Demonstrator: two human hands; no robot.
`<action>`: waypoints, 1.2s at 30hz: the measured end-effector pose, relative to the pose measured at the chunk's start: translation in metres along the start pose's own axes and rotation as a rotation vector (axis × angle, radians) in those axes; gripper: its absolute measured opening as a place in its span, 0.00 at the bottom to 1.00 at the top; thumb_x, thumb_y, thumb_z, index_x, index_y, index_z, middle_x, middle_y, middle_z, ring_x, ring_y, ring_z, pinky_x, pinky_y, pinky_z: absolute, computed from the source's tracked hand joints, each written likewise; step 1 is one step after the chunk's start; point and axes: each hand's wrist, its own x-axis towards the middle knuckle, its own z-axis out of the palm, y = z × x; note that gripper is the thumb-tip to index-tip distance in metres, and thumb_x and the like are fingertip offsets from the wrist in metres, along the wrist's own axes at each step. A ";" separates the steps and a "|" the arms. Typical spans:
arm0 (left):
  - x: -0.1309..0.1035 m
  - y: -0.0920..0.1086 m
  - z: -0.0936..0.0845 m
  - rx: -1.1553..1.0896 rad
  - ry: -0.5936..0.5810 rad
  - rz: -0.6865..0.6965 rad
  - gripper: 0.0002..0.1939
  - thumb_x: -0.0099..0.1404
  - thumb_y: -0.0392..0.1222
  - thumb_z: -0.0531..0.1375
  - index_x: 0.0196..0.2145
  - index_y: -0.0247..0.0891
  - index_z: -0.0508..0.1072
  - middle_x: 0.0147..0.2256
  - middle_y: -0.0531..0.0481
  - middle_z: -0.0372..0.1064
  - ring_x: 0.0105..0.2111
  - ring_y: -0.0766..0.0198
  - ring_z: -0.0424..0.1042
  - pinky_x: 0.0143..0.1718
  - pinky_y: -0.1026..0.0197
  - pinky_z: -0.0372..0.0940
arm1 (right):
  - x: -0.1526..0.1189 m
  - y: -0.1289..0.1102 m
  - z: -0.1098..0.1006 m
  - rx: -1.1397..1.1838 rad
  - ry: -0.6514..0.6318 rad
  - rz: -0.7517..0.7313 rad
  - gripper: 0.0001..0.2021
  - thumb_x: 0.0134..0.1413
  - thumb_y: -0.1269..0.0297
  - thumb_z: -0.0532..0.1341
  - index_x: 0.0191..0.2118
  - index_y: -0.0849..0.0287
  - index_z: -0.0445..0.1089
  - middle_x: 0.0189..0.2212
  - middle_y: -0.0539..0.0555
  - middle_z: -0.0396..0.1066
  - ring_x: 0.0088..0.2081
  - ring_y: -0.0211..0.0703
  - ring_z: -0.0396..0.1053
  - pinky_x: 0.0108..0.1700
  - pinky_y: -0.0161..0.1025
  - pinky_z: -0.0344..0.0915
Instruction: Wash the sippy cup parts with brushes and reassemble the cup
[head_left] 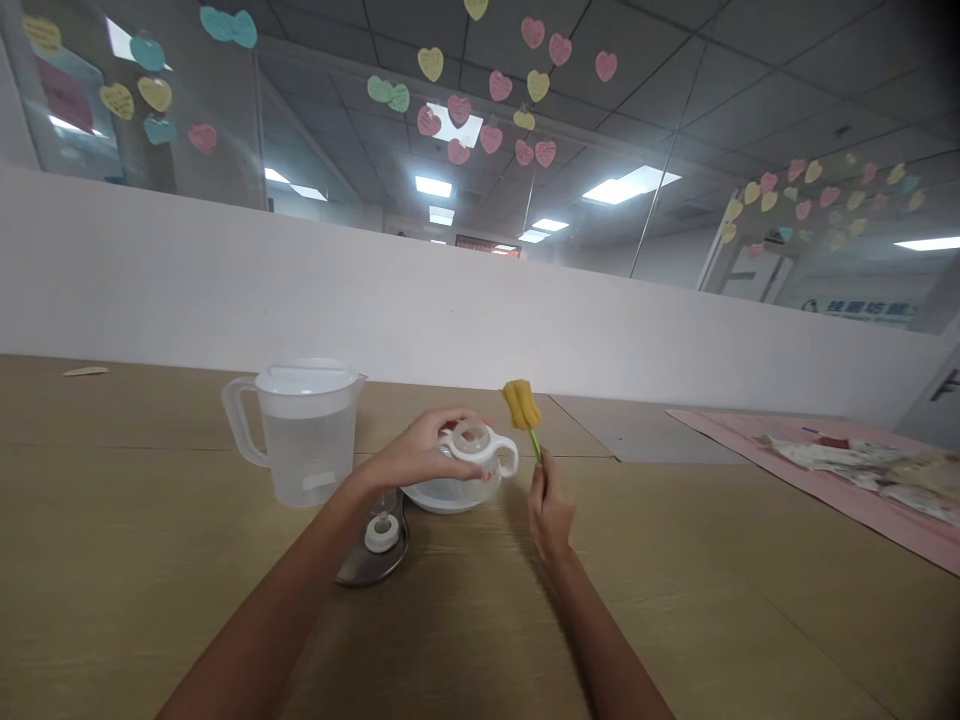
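Observation:
A clear baby bottle with white handles lies tilted in my left hand, whose fingers wrap round it, its open end facing me. Beneath it is a white bowl, partly covered by the bottle and hand. My right hand is closed round the green stick of a brush with a yellow sponge head, held upright to the right of the bottle. Sponge and bottle are apart. A white ring with a clear teat rests on a metal tray near my left forearm.
A lidded clear pitcher of water stands left of the bowl. On the right a pink mat holds crumpled cloth. A low white wall with glass above borders the table's far edge.

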 end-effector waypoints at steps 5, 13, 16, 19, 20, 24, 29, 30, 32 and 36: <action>0.011 -0.029 0.001 0.191 0.321 0.060 0.25 0.45 0.39 0.62 0.44 0.39 0.68 0.44 0.50 0.67 0.42 0.59 0.66 0.43 0.60 0.61 | -0.001 -0.005 -0.007 0.055 0.074 -0.207 0.14 0.56 0.65 0.48 0.38 0.66 0.68 0.21 0.53 0.68 0.20 0.34 0.63 0.25 0.31 0.58; 0.011 -0.046 -0.006 0.891 0.374 0.132 0.24 0.47 0.31 0.58 0.44 0.43 0.69 0.41 0.48 0.67 0.43 0.54 0.61 0.42 0.53 0.54 | 0.006 -0.006 -0.011 -0.157 -0.003 -0.539 0.10 0.52 0.68 0.52 0.35 0.61 0.71 0.18 0.50 0.66 0.20 0.32 0.62 0.26 0.30 0.55; 0.011 -0.046 0.002 1.098 0.284 0.145 0.24 0.48 0.26 0.55 0.44 0.42 0.69 0.43 0.46 0.67 0.42 0.53 0.60 0.40 0.51 0.51 | 0.006 -0.005 -0.011 -0.272 -0.042 -0.554 0.12 0.52 0.66 0.52 0.35 0.59 0.72 0.18 0.51 0.66 0.21 0.33 0.62 0.27 0.31 0.55; 0.013 -0.046 0.015 1.181 0.194 0.172 0.23 0.50 0.25 0.53 0.44 0.40 0.68 0.43 0.44 0.66 0.42 0.54 0.60 0.41 0.50 0.50 | 0.001 -0.011 -0.009 -0.348 -0.124 -0.521 0.13 0.53 0.64 0.51 0.37 0.57 0.73 0.19 0.51 0.66 0.22 0.35 0.63 0.27 0.32 0.55; 0.014 -0.046 0.020 1.186 0.162 0.180 0.23 0.50 0.25 0.53 0.44 0.40 0.67 0.42 0.44 0.66 0.42 0.54 0.60 0.41 0.50 0.50 | -0.001 -0.015 -0.008 -0.360 -0.149 -0.509 0.14 0.53 0.64 0.51 0.37 0.57 0.72 0.19 0.52 0.67 0.23 0.35 0.63 0.27 0.32 0.54; 0.016 -0.047 0.031 1.153 0.082 0.219 0.24 0.51 0.26 0.54 0.45 0.42 0.66 0.42 0.45 0.66 0.42 0.55 0.60 0.41 0.51 0.49 | -0.007 -0.030 -0.003 -0.345 -0.196 -0.494 0.14 0.54 0.64 0.50 0.39 0.58 0.71 0.21 0.52 0.67 0.23 0.35 0.63 0.27 0.33 0.54; 0.016 -0.048 0.021 1.254 0.140 0.211 0.19 0.55 0.25 0.50 0.42 0.40 0.67 0.41 0.46 0.67 0.42 0.56 0.60 0.43 0.50 0.49 | 0.000 -0.023 -0.005 -0.348 -0.164 -0.514 0.12 0.54 0.64 0.50 0.35 0.58 0.71 0.20 0.51 0.67 0.23 0.35 0.63 0.28 0.33 0.52; 0.016 -0.048 0.018 1.284 0.148 0.195 0.19 0.56 0.24 0.48 0.41 0.40 0.68 0.40 0.45 0.67 0.42 0.56 0.60 0.44 0.49 0.49 | 0.002 -0.018 -0.007 -0.354 -0.157 -0.507 0.12 0.54 0.64 0.51 0.33 0.58 0.71 0.20 0.51 0.67 0.24 0.35 0.63 0.28 0.33 0.52; 0.015 -0.049 0.011 1.329 0.151 0.160 0.18 0.57 0.24 0.47 0.39 0.39 0.69 0.39 0.44 0.68 0.42 0.55 0.61 0.45 0.48 0.48 | 0.006 -0.005 -0.009 -0.363 -0.152 -0.469 0.11 0.52 0.64 0.51 0.28 0.58 0.71 0.19 0.50 0.67 0.23 0.35 0.63 0.28 0.33 0.51; 0.013 -0.049 0.006 1.310 0.204 0.126 0.24 0.54 0.23 0.49 0.45 0.41 0.66 0.42 0.45 0.67 0.44 0.53 0.60 0.47 0.46 0.47 | 0.009 0.014 -0.007 -0.363 -0.132 -0.234 0.13 0.53 0.64 0.50 0.28 0.60 0.70 0.20 0.50 0.66 0.23 0.35 0.62 0.26 0.33 0.49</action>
